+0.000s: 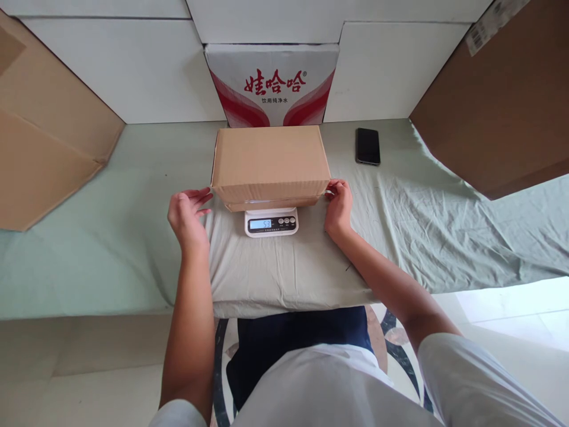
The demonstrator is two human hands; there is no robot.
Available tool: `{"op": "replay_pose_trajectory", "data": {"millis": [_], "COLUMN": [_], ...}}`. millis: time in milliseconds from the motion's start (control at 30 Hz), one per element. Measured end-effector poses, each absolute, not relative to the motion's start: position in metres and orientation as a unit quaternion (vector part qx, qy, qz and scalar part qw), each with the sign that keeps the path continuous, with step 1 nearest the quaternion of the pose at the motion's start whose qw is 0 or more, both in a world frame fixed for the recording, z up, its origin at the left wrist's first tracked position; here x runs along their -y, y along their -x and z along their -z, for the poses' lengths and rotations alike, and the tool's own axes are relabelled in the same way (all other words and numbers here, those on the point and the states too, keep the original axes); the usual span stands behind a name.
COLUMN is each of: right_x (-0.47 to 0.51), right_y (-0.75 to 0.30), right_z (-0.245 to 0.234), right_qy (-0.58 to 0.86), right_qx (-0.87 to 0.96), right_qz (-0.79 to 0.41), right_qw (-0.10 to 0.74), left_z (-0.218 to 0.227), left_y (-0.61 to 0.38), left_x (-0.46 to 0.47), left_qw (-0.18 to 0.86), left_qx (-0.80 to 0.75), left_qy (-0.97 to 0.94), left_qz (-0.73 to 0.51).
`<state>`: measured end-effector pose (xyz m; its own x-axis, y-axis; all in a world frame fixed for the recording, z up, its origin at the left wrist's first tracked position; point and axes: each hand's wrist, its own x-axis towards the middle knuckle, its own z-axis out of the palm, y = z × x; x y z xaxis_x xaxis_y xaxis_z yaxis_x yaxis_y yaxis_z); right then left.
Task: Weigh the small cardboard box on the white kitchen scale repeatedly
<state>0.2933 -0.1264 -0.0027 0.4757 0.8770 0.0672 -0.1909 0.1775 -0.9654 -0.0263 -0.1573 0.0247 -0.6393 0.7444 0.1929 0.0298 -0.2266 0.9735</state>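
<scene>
We found the brown carton (pixel 271 157) centred on the cloth-covered surface, its underside resting on a small white scale (pixel 271 233), whose front panel jutted out toward the wearer. The display (pixel 260 224) was lit (we made out digits, but too small to vouch for). We noted the left hand (pixel 189 214) at the carton's near left corner, fingers spread loosely apart, the tips at or just beside the cardboard; contact we could not settle. The right hand (pixel 339 204) stood at the near right corner, fingers curled inward; part of them was hidden, so we could not tell whether they pinched the edge or merely lay against it.

Behind the carton we recorded a white box (pixel 272 83) with red lettering and red curved bands, upright against pale panels (pixel 111 68). To the right, well apart from the hand, a dark phone (pixel 367 146) lay flat on the green cloth (pixel 111 267). Larger cardboard pieces flanked both sides, the right one (pixel 502 107) bearing a barcode label (pixel 493 25).
</scene>
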Motion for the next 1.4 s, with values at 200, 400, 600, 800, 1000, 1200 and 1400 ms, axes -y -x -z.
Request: {"op": "replay_pose_trajectory", "data": {"millis": [200, 400, 600, 800, 1000, 1200, 1400], "right_x": [0.1268, 0.1274, 0.1269, 0.1268, 0.1265, 0.1265, 0.1260], "right_y": [-0.2932, -0.2929, -0.2931, -0.2935, -0.2930, -0.2925, -0.2933], "right_z": [0.0013, 0.0008, 0.0010, 0.0011, 0.0001, -0.0014, 0.0003], "right_qy": [0.513, 0.514, 0.515, 0.512, 0.521, 0.514, 0.523], "right_qx": [0.334, 0.337, 0.336, 0.337, 0.333, 0.329, 0.337], "right_qz": [-0.392, -0.390, -0.391, -0.395, -0.394, -0.397, -0.394], "right_qw": [0.687, 0.686, 0.685, 0.684, 0.680, 0.686, 0.676], "left_z": [-0.0243, -0.0264, -0.0252, -0.0250, -0.0247, -0.0250, -0.0257], "left_y": [0.0264, 0.0250, 0.0252, 0.0262, 0.0268, 0.0260, 0.0257], "left_x": [0.1572, 0.1591, 0.1575, 0.1575, 0.1576, 0.1577, 0.1579], "left_qw": [0.252, 0.257, 0.255, 0.255, 0.252, 0.256, 0.258], "left_qx": [-0.570, -0.573, -0.577, -0.576, -0.578, -0.578, -0.582], "left_qy": [-0.345, -0.344, -0.339, -0.339, -0.344, -0.342, -0.342], "left_qz": [-0.702, -0.698, -0.698, -0.699, -0.695, -0.695, -0.691]}}
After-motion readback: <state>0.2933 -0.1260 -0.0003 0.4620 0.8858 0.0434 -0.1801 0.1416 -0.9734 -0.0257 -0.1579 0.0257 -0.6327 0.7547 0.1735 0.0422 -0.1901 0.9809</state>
